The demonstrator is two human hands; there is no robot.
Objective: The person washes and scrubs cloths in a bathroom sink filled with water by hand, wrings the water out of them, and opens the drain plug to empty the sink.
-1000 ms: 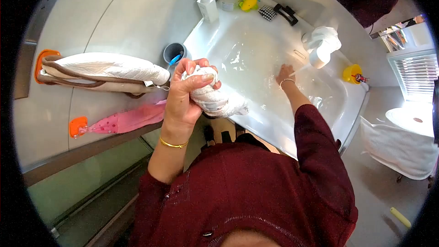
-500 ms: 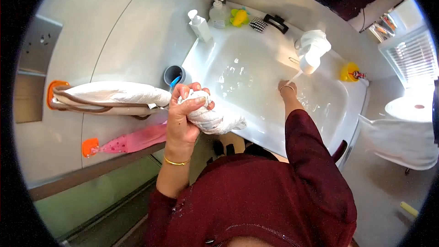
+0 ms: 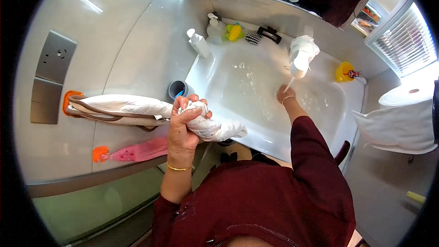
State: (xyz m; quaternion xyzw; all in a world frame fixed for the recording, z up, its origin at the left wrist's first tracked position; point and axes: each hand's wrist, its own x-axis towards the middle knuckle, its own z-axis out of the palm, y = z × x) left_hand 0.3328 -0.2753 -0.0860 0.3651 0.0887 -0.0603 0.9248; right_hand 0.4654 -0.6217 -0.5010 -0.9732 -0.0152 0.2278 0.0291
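**Cloth gripped high, hand rinsed low**

Gripping the twisted white cloth (image 3: 218,130) firmly in the left hand (image 3: 182,126), above the basin's (image 3: 348,106) near left corner. Holding the right hand (image 3: 285,94) inside the basin, under the water stream (image 3: 289,84) from the tap (image 3: 300,66); cannot tell whether spread or curled. Best to turn slowly, low in the basin, limiting splashes toward the cloth.

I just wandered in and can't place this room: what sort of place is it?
Most likely a bathroom or washroom, perhaps in a home. The white basin, the running tap over it and the white pump bottle at its corner suggest so.
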